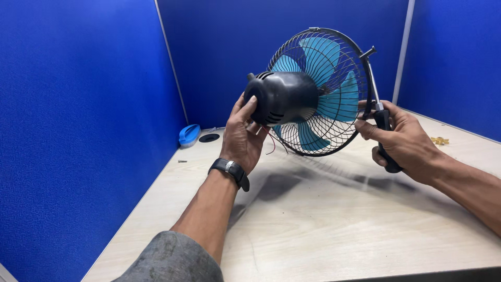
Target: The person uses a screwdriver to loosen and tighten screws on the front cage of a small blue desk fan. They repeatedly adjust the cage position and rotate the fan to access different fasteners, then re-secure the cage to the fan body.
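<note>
A small fan (313, 89) with blue blades, a black wire cage and a black motor housing (282, 96) is held up in the air above the desk. My left hand (242, 136), with a black wristwatch, grips the motor housing from behind and below. My right hand (404, 138) holds a screwdriver (380, 112) with a black handle, and its metal shaft runs up along the cage's right rim. Thin red and black wires (271, 146) hang under the motor housing.
The light wooden desk (323, 219) is enclosed by blue partition walls. A blue object (189, 134) and a round black cable hole (209, 138) sit at the back left corner. A small screw (181, 161) lies near the left wall. A small yellow part (440, 140) lies at right.
</note>
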